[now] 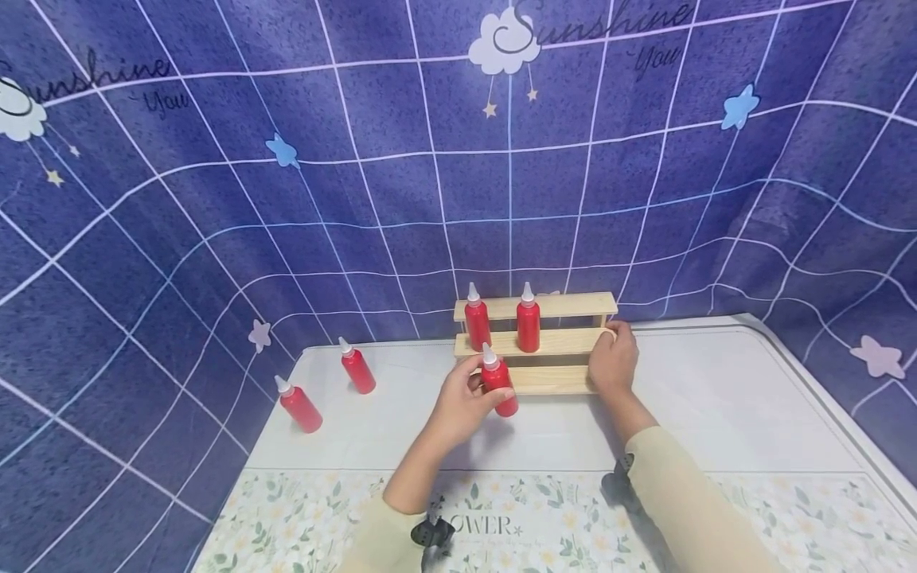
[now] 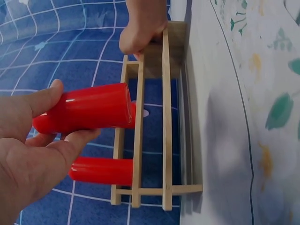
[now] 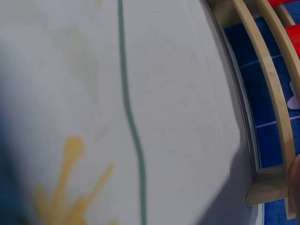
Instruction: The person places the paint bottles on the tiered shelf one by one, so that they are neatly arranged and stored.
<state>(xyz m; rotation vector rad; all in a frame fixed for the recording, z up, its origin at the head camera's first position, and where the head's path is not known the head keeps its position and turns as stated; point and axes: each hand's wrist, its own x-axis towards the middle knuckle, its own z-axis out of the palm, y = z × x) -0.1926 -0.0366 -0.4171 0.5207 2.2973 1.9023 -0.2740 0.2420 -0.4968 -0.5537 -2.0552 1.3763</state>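
My left hand (image 1: 458, 402) grips a red squeeze bottle (image 1: 496, 376) with a white pointed cap, holding it slightly tilted in front of the left part of a wooden tiered rack (image 1: 555, 380). Thumb and fingers wrap its sides; in the left wrist view the bottle's base (image 2: 125, 105) points toward the rack. Two more red bottles, the left one (image 1: 478, 326) and the right one (image 1: 528, 328), stand upright on the middle tier. At the rack's right end, my right hand (image 1: 616, 362) holds the side frame. Only a sliver of that hand shows in the right wrist view.
Two further red bottles stand on the white table (image 1: 401, 430) at the left, one nearer (image 1: 302, 408) and one farther back (image 1: 358, 371). A blue gridded curtain (image 1: 387, 191) hangs right behind the rack. Floral cloth (image 1: 523, 509) covers the table's front.
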